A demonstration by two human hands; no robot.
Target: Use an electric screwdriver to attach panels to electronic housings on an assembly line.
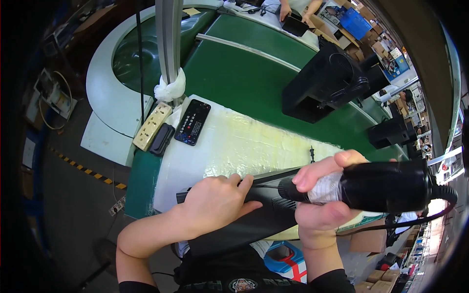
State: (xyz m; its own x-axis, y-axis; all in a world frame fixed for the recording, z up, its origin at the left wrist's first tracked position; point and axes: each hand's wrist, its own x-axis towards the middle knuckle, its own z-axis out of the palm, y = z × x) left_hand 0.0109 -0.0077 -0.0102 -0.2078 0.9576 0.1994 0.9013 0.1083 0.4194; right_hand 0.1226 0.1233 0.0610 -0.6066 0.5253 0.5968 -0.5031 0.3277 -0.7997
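Note:
My right hand [320, 195] is wrapped round a black electric screwdriver [386, 185] with white tape about its grip. The tool lies nearly level, its nose pointing left and its cord leaving from the right end. Below the nose is a long black plastic housing [254, 215] with a slotted vent, lying aslant along the table's near edge. My left hand [217, 202] grips the upper edge of this housing, fingers curled and thumb pointing right toward the screwdriver's nose. The far side of the left fingers is hidden, and so is the bit's contact point.
A black touch panel [193, 122], a dark block [162, 139] and a cream power strip [152, 126] lie at left by a metal post [169, 39]. A short black plug [312, 154] lies on the plastic-covered table. Black machines [322, 83] stand on the green conveyor [234, 73]; another person's hands [295, 17] work beyond.

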